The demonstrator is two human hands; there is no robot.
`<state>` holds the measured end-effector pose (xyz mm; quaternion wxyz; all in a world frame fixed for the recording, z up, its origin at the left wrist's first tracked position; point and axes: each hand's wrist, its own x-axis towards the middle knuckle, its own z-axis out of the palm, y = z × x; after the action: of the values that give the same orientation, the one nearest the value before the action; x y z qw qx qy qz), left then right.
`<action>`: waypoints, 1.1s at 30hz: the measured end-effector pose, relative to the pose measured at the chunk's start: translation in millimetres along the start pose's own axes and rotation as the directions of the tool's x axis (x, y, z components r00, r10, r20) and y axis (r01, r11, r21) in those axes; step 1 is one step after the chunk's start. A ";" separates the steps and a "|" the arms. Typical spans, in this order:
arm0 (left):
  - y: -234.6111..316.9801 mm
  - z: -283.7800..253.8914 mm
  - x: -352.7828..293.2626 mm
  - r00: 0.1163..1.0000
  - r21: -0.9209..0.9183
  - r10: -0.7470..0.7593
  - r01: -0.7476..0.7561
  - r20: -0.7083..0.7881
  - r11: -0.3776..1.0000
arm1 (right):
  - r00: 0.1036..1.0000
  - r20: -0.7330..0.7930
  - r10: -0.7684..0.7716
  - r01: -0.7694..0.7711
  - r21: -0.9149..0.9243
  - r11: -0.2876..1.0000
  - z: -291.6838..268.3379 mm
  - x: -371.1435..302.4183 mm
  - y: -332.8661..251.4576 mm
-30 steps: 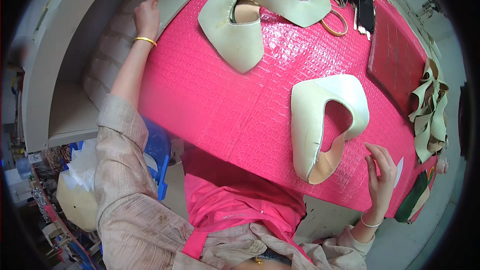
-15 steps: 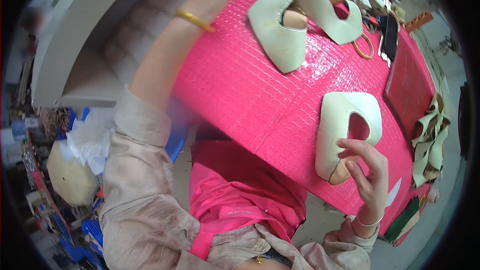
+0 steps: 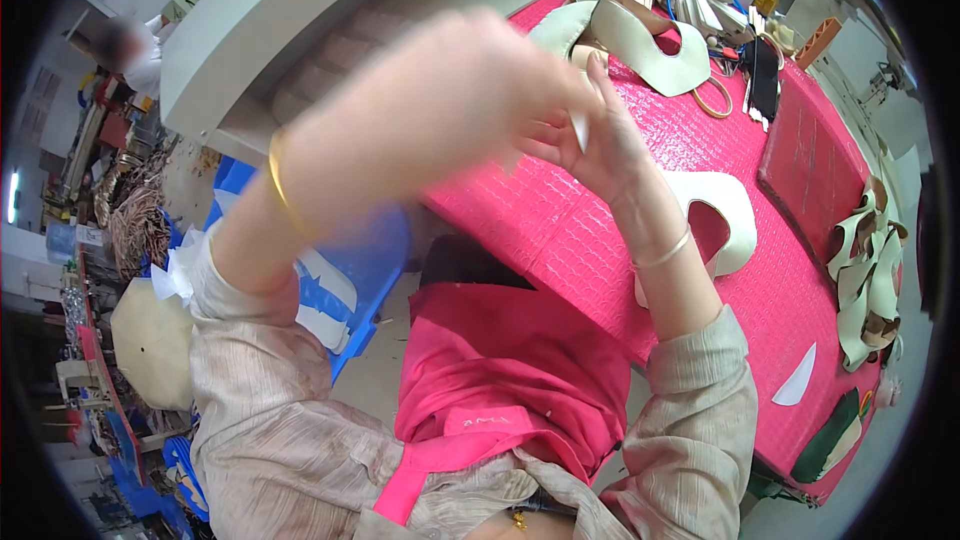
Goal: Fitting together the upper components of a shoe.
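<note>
Both my hands are raised close to the camera, above a pink textured sheet spread on the table. My right hand pinches a small white piece between its fingers. My left hand, badly blurred and wearing a gold bangle, meets the right hand at that piece; its grip is unclear. A cream cut-out panel lies on the pink sheet just behind my right wrist. Two more cream panels lie at the far end.
A dark red sheet and a pile of cream strips lie at the right. A white crescent offcut rests near the front edge. A blue bin stands on the floor at left, below a grey counter. Another person is far left.
My left hand left the far edge of the pink sheet and rose toward the camera. My right hand lifted from the table's front edge with the small white piece to meet it.
</note>
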<state>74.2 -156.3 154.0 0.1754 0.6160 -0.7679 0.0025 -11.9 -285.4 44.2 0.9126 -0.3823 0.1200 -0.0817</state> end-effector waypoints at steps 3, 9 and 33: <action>50.4 30.8 -34.2 0.970 0.289 0.210 -0.168 -0.121 0.943 | 0.972 0.227 0.056 -0.105 0.211 0.972 -5.5 -22.7 -3.4; 84.2 97.4 -33.6 0.815 0.123 0.462 -0.449 -0.350 0.885 | 0.920 -0.288 -0.265 0.218 -0.186 0.958 -8.5 -131.4 -35.6; 80.5 181.9 64.0 0.766 -0.023 0.556 -0.581 0.322 0.814 | 0.544 -0.761 -0.353 0.111 -0.351 0.930 -107.3 -306.8 15.7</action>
<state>-61.9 -237.4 17.8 0.0182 0.3531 -0.9353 -0.0125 -335.0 -273.4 8.1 0.6766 -0.4310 0.4821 -0.3522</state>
